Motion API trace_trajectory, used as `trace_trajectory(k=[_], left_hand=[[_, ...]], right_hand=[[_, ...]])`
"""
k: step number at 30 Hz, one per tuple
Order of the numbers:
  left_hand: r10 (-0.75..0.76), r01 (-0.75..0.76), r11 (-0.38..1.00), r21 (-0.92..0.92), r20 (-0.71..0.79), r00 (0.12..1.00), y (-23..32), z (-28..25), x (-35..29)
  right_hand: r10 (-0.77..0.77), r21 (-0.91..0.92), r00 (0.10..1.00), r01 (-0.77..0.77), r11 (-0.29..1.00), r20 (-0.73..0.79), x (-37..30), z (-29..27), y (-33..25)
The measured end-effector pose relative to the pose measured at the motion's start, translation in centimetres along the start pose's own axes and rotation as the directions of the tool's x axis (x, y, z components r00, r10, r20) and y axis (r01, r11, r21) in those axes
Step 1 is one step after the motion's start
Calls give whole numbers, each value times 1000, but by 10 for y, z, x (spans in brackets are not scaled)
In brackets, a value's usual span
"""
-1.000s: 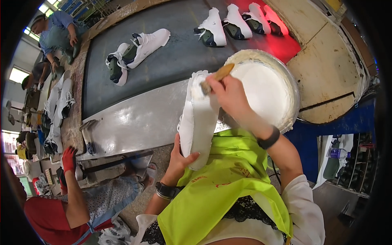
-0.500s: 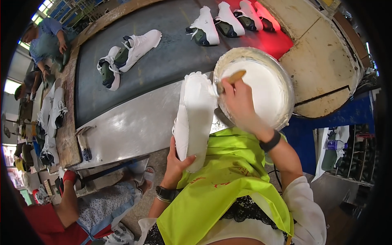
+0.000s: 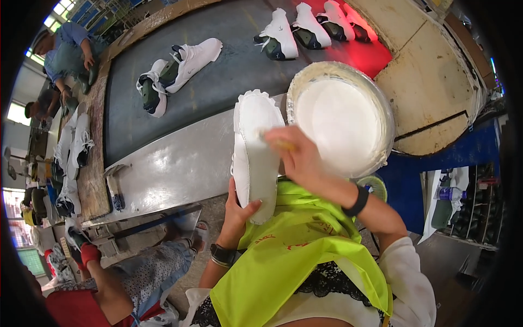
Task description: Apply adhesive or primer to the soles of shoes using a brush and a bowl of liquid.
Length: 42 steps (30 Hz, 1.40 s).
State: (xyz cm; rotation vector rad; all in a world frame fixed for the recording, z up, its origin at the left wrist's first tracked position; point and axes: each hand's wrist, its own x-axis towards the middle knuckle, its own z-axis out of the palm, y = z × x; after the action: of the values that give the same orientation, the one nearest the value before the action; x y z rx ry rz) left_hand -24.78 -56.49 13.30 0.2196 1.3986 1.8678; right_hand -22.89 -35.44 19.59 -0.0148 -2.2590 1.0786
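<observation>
1. Landmark first: one big round bowl [image 3: 381, 117] of white paste sits on the desk [image 3: 180, 163]. Everything else is placed relative to it.
2. One white shoe sole [image 3: 255, 152] is held up just left of the bowl, bottom side facing the camera, long axis running toward and away from the person.
3. The left hand [image 3: 238, 211] has its grip wrapped around the near end of the sole, thumb on the face of it, below and left of the bowl.
4. The right hand [image 3: 298, 158] is clenched on one brush [image 3: 279, 144]; only a bit of yellowish handle pokes out, blurred. It's right at the sole's right edge, overlapping the bowl's left rim.
5. Shoes on the dark belt [image 3: 218, 82] beyond the bowl: two white ones [image 3: 180, 68] far to the left of it, and three more [image 3: 310, 27] straight behind it by the red patch.
6. Two other people: one in blue [image 3: 68, 46] way off to the far left of the bowl, one wearing a red glove [image 3: 90, 253] at the near left.
</observation>
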Motion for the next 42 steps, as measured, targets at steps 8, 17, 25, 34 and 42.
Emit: trace_trajectory(k=[8, 17, 25, 34, 42], left_hand=[[29, -28, 998, 63, -14, 999, -5, 0, 2], [27, -26, 997, -75, 14, 1000, 0, -8, -2], [-19, 27, 985, -173, 50, 999, -2, -17, 0], [11, -6, 984, -180, 27, 1000, -4, -18, 2], [-30, 36, 991, -128, 46, 998, 7, -15, 2]], right_hand=[[274, 49, 961, -271, 961, -49, 69, 19, -12], [198, -216, 970, -226, 950, -144, 64, 1, 27], [214, -175, 962, -243, 954, -169, 20, -30, -12], [20, -69, 1000, -19, 997, 21, 17, 3, 6], [-178, -231, 962, 225, 947, 208, 35, 23, -10]])
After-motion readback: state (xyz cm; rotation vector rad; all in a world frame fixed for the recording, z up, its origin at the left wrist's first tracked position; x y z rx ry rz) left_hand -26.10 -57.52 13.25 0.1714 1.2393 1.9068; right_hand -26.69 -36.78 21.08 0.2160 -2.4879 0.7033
